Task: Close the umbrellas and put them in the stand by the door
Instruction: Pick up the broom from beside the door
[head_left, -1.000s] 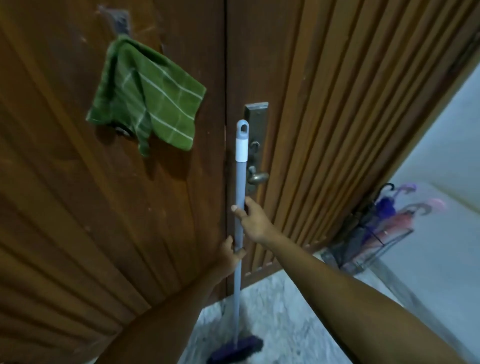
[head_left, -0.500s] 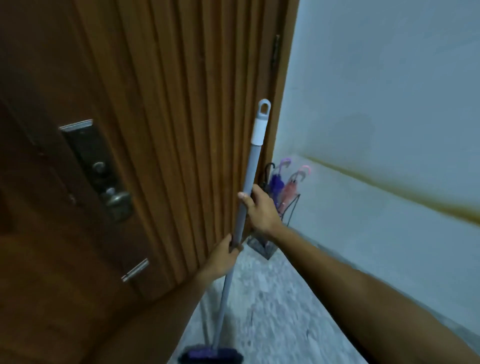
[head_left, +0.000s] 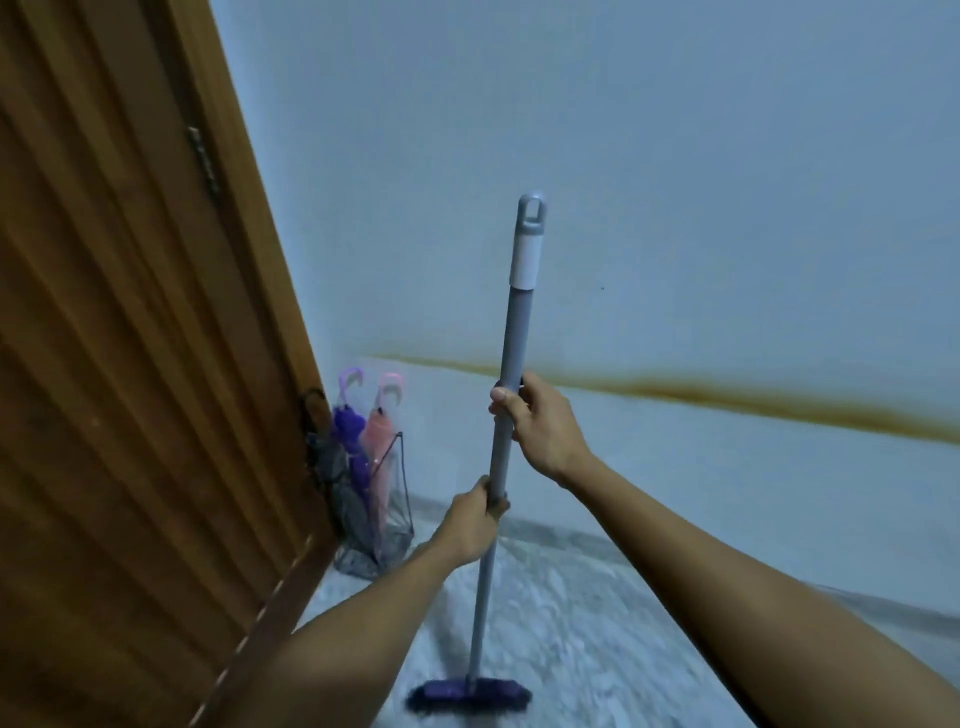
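Both hands grip a broom (head_left: 511, 364) upright on open floor (head_left: 571, 613): left hand (head_left: 470, 525) low, right hand (head_left: 535, 423) higher. Closed umbrellas (head_left: 363, 441) stand in the wire stand (head_left: 382, 540), wedged between door (head_left: 130, 364) and wall (head_left: 623, 156); a dark one is hard to make out.

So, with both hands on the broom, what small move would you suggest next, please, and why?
Probably stand the broom against the wall and let go. The purple umbrella, pink umbrella and a dark one are closed in the stand, so little remains.
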